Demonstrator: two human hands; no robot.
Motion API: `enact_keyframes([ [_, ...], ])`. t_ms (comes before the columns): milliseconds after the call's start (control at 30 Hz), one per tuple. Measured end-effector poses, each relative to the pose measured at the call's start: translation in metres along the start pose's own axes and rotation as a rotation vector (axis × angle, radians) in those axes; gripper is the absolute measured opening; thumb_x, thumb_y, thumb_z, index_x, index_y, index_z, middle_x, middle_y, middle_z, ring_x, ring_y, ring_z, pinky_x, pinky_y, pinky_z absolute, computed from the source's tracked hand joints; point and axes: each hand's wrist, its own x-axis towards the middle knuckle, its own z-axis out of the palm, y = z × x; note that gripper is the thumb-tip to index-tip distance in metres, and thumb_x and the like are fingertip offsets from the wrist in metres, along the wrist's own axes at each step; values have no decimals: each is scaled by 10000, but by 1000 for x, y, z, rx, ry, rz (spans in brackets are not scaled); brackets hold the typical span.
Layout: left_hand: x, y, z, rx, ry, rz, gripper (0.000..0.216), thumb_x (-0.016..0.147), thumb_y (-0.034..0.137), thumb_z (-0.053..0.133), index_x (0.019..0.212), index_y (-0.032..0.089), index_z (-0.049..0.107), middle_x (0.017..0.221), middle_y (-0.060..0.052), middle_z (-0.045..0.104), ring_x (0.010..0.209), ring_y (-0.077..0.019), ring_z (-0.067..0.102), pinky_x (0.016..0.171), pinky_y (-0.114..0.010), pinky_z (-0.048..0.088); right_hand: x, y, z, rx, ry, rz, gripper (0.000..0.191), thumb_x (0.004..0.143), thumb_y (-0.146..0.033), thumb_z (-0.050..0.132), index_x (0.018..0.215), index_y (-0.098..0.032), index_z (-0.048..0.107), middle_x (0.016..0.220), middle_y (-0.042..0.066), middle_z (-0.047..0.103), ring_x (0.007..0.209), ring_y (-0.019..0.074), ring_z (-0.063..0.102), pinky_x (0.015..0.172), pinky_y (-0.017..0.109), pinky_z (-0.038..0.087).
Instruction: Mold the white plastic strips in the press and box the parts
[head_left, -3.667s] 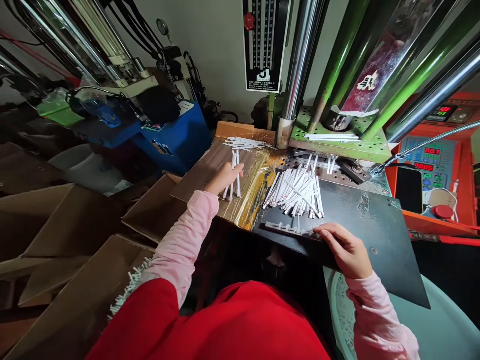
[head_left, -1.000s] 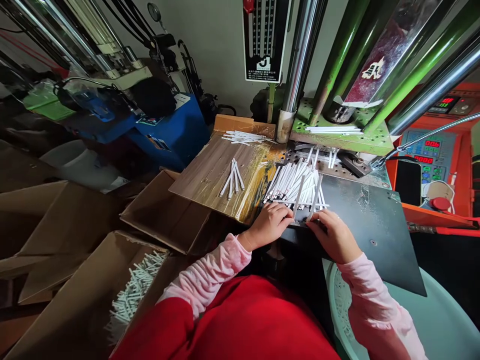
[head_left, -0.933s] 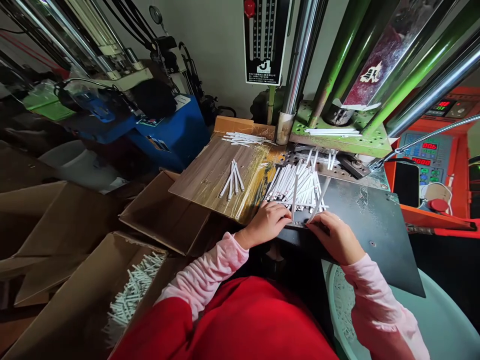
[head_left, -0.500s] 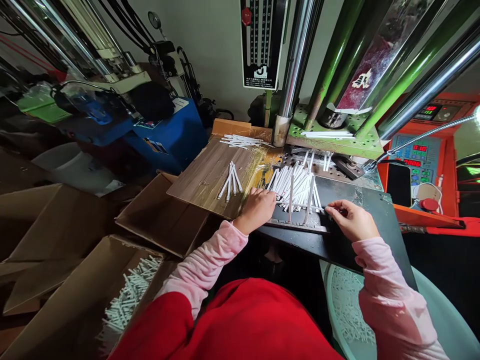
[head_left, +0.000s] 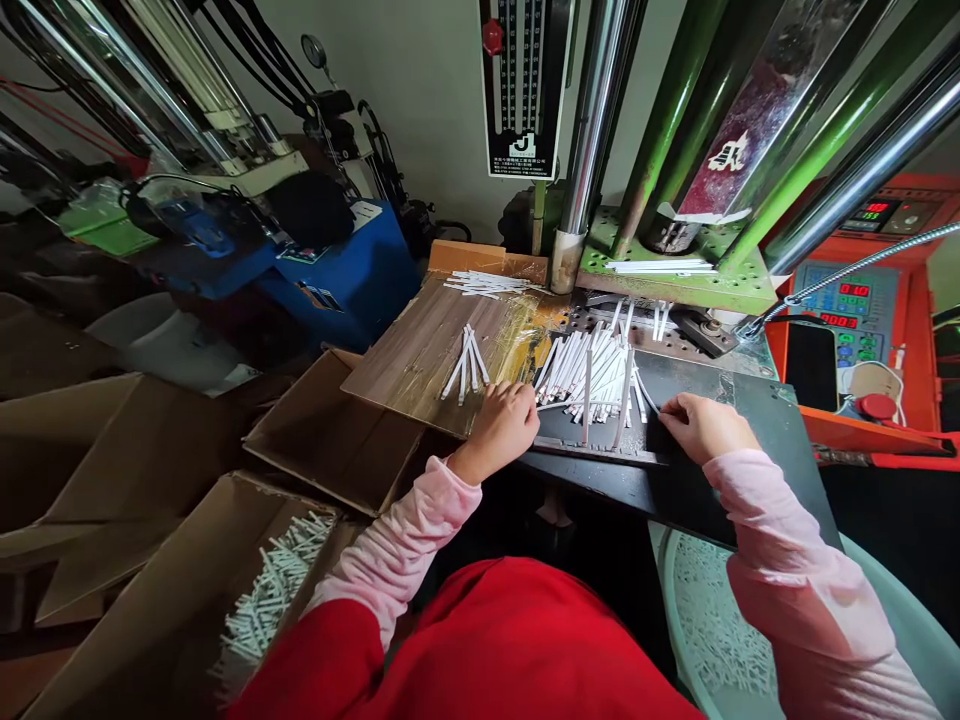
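My left hand point(head_left: 506, 425) is closed at the left of a pile of white strips point(head_left: 581, 370), pinching the end of a thin pale strip point(head_left: 553, 405) that runs toward the pile. On the pile's right, my right hand point(head_left: 703, 425) has its fingertips pressed together on the lower end of a curved white strip point(head_left: 648, 390). Whether both hands hold one and the same strip, I cannot tell. Between them stands a small metal rack point(head_left: 587, 400) with two upright bars, in front of the strips on the black tabletop point(head_left: 739, 440).
A wooden board point(head_left: 397, 365) at the left carries more strips. Behind stands a green press plate point(head_left: 679, 285) with strips on it. An orange control box point(head_left: 919, 330) is at the right. Below are cardboard boxes point(head_left: 187, 540) and a pale tub point(head_left: 679, 620) holding white pieces.
My hands have moved slightly apart. The strip that stretched straight between them across the rack now shows as bent pieces near each hand. The view has shifted slightly.
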Motion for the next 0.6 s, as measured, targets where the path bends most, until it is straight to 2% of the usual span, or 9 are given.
enact_keyframes([
  [100, -2, 0, -1, -105, -121, -1, 174, 829, 54, 546, 735, 200, 542, 759, -26, 634, 792, -195, 612, 795, -312, 467, -3, 12, -20, -159, -48, -13, 149, 824, -323, 607, 795, -226, 717, 797, 89, 660, 601, 184, 516, 556, 313, 323],
  [200, -3, -2, -4, -280, -194, -14, 193, 797, 4, 537, 775, 192, 574, 740, 7, 623, 706, -149, 587, 707, -260, 461, -11, 35, -47, -257, 50, -72, 211, 848, -377, 569, 861, -244, 733, 826, 105, 620, 673, 212, 514, 558, 319, 327],
  [300, -3, -4, -7, -451, -215, -46, 201, 800, 2, 544, 842, 177, 630, 766, 12, 644, 690, -128, 589, 686, -241, 462, -26, 56, -74, -273, 150, 14, 167, 793, -383, 610, 807, -266, 728, 774, 100, 605, 656, 219, 489, 559, 337, 331],
  [367, -3, -3, -7, -584, -222, -77, 127, 816, 54, 587, 811, 167, 646, 757, 6, 655, 689, -126, 602, 676, -238, 466, -39, 63, -83, -190, 190, 121, 115, 731, -368, 648, 739, -264, 696, 747, 92, 637, 609, 206, 493, 561, 349, 340],
  [467, -4, 3, -2, -830, -247, -119, 50, 824, 143, 645, 776, 156, 652, 712, 5, 662, 670, -129, 622, 650, -231, 473, -59, 58, -75, 99, 259, 143, 205, 703, -457, 650, 755, -260, 675, 758, 75, 695, 615, 213, 573, 603, 366, 414],
  [600, -6, 14, 12, -910, -82, -117, 135, 815, 245, 714, 728, 149, 679, 731, -13, 677, 694, -132, 607, 663, -235, 462, -78, 27, -37, 530, 120, -109, 345, 816, -577, 618, 847, -237, 671, 802, 50, 716, 708, 205, 652, 711, 333, 504],
])
